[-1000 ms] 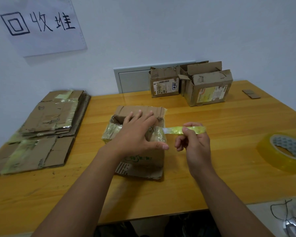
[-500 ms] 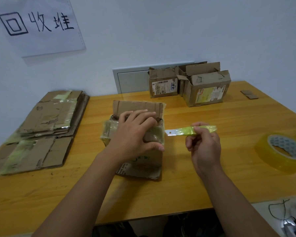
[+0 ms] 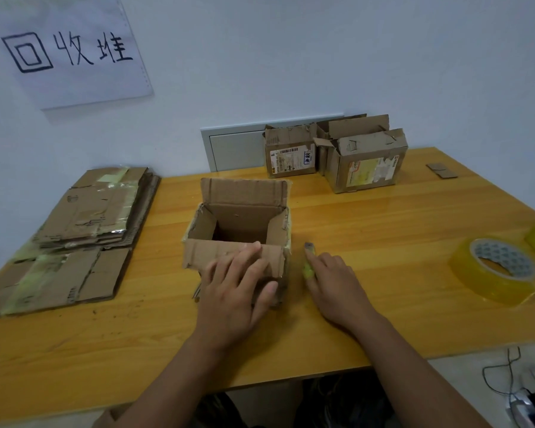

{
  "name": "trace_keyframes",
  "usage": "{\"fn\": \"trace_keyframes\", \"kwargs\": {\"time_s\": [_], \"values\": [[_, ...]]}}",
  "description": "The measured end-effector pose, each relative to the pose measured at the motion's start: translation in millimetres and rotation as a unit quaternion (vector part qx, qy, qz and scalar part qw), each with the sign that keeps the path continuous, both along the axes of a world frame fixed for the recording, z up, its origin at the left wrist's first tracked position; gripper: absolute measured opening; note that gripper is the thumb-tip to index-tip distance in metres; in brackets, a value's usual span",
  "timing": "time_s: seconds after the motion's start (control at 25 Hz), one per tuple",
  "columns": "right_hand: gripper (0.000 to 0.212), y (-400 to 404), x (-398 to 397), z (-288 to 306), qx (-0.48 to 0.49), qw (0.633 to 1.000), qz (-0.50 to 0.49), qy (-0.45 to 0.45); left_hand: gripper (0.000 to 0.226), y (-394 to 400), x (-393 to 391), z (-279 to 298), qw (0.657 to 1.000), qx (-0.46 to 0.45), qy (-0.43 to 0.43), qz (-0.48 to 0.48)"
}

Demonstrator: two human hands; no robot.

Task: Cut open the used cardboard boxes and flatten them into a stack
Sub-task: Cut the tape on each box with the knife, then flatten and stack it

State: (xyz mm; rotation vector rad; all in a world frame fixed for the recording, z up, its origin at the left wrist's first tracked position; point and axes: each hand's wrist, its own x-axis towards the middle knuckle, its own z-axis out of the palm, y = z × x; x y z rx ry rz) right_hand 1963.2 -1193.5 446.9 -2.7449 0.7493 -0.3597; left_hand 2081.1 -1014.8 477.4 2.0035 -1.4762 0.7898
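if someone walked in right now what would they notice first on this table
Probably the open cardboard box in the middle of the wooden table, its flaps up, with the left hand on its near flap and the right hand beside it over a yellow-green cutter. Next, the stack of flattened cardboard at the left and the big tape roll at the right.

Two bare forearms, seemingly sleeveless, left hand (image 3: pixel 233 291) and right hand (image 3: pixel 334 285) ringless.
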Motion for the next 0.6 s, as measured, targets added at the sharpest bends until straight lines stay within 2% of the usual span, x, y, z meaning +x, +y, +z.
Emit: {"fn": "trace_keyframes", "kwargs": {"time_s": [0.08, 0.2, 0.24, 0.32, 0.4, 0.44, 0.52, 0.6], "values": [[0.059, -1.7, 0.0, 1.9, -0.038, 0.997, -0.003, 0.073, 0.034, -2.7, 0.6, 9.4, 0.999, 0.000, 0.045, 0.015], [0.054, -10.1, -1.3, 14.2, -0.016, 0.991, 0.012, 0.135, 0.034, -9.4, 8.7, 24.8, 0.996, 0.030, 0.061, 0.058], [0.050, -12.7, -1.6, 19.5, 0.012, 0.994, 0.019, 0.111, 0.029, -11.4, 11.9, 28.1, 0.995, 0.046, 0.062, 0.065], [0.043, -12.4, -0.7, 36.3, 0.117, 0.992, -0.002, -0.041, 0.018, -15.5, 18.6, 32.4, 0.992, 0.077, 0.083, 0.054], [0.040, -6.2, 8.9, 55.5, 0.224, 0.952, -0.041, -0.202, 0.015, -20.6, 22.7, 35.4, 0.989, 0.088, 0.120, 0.019], [0.043, -1.8, 16.6, 64.8, 0.257, 0.937, -0.046, -0.231, 0.015, -21.6, 23.0, 35.9, 0.988, 0.088, 0.128, 0.006], [0.053, 8.2, 31.9, 79.2, 0.262, 0.943, -0.034, -0.204, 0.015, -18.8, 19.6, 34.5, 0.989, 0.086, 0.117, 0.005], [0.050, 18.2, 45.4, 86.6, 0.193, 0.974, -0.035, -0.117, 0.014, -10.6, 14.6, 30.8, 0.991, 0.079, 0.106, -0.004]]}}
